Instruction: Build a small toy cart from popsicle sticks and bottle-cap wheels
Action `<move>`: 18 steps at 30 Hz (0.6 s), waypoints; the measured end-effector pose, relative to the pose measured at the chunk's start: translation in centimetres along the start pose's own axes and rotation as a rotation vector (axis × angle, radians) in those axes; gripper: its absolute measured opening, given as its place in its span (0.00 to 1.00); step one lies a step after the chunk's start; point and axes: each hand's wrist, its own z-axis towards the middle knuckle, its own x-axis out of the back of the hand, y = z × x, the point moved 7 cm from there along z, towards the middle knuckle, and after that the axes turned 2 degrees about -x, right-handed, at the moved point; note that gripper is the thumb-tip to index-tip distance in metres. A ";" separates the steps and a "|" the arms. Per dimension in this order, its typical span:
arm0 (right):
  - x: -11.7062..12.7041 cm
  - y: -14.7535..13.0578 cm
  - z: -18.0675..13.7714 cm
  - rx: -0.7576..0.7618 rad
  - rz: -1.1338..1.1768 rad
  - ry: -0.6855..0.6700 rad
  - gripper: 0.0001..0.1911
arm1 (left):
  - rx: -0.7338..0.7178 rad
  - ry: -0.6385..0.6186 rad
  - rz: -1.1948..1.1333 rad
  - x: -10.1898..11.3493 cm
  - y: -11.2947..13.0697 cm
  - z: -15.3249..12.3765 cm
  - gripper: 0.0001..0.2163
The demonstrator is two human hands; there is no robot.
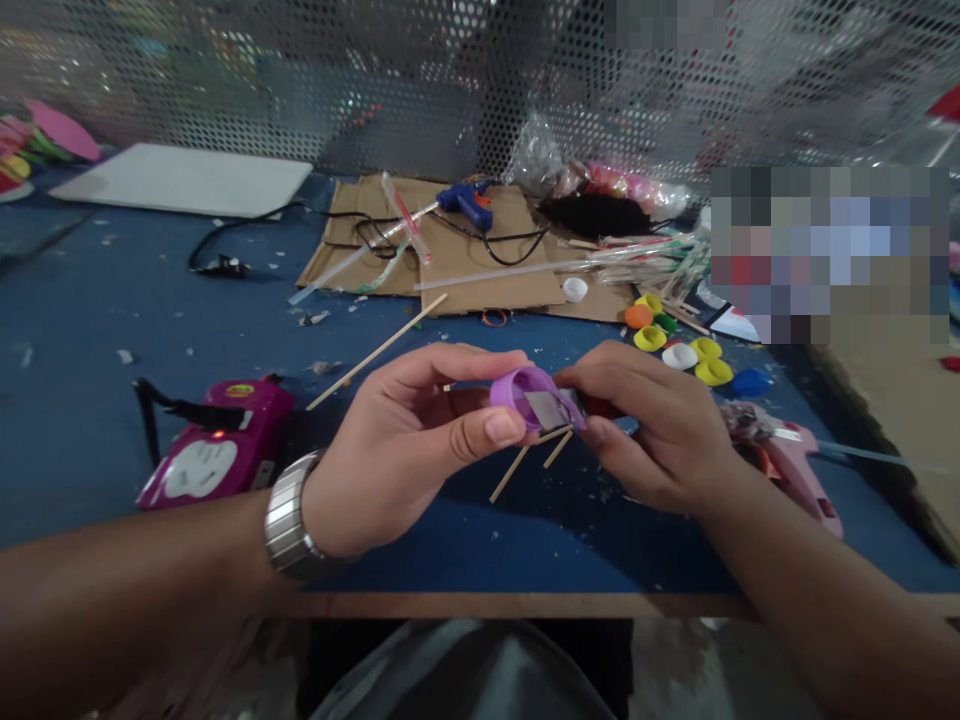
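My left hand (pixel 409 440) and my right hand (pixel 649 425) meet over the blue table (pixel 90 400), both pinching a purple bottle cap (pixel 517 390). A small grey square piece (pixel 547 410) sits against the cap's side, under my left thumb and right fingertips. Thin wooden sticks (pixel 525 462) poke out below the cap. Something red (pixel 600 407) shows behind my right fingers. A metal watch (pixel 289 520) is on my left wrist.
A magenta power strip (pixel 217 450) lies at the left, a pink glue gun (pixel 784 465) at the right. Further back are a cardboard sheet (pixel 465 250) with a blue glue gun (pixel 465 203), several coloured bottle caps (pixel 679 345), straws and a long wooden skewer (pixel 375 352). A perforated metal screen stands behind.
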 end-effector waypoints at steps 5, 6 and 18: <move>0.1 0.1 0.1 0.000 -0.015 0.016 0.11 | 0.055 0.006 -0.047 -0.1 0.0 0.1 0.11; 0.1 0.0 0.1 0.005 -0.009 0.018 0.11 | 0.066 0.004 -0.053 -0.2 -0.1 0.0 0.11; 0.1 0.3 0.1 0.008 0.026 0.027 0.10 | 0.123 0.035 -0.152 -0.5 -0.3 0.1 0.09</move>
